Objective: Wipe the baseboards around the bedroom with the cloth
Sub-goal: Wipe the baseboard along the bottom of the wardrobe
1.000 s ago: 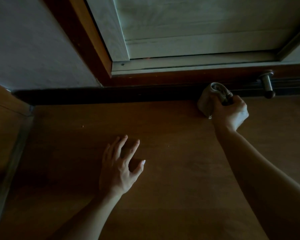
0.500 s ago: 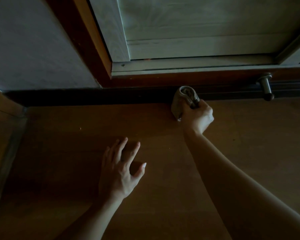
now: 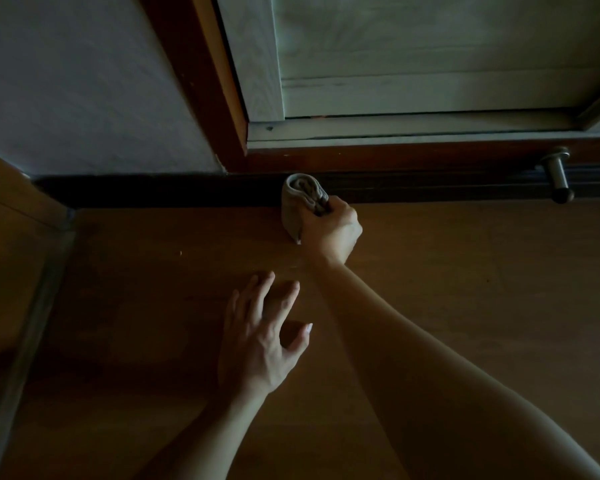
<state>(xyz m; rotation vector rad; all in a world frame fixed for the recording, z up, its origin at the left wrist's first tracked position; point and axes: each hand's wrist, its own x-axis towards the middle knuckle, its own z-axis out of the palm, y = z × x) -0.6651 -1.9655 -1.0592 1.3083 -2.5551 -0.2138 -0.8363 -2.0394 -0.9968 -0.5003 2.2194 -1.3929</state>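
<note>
A dark baseboard [image 3: 153,192] runs along the foot of the wall, left to right across the view. My right hand [image 3: 333,230] grips a bunched grey cloth [image 3: 297,199] and holds it against the baseboard, just below the corner of the door frame. My left hand [image 3: 260,337] rests on the wooden floor with its fingers spread, nearer to me and a little left of the cloth.
A metal door stop [image 3: 556,176] sticks out from the baseboard at the far right. A pale door [image 3: 395,64] in a brown wooden frame [image 3: 205,81] stands above. At the left, a wooden panel with a grey strip [image 3: 28,323] borders the floor. The room is dim.
My right hand has slid the cloth leftward along the baseboard, away from the door stop toward the frame corner. My left hand has stayed on the floor.
</note>
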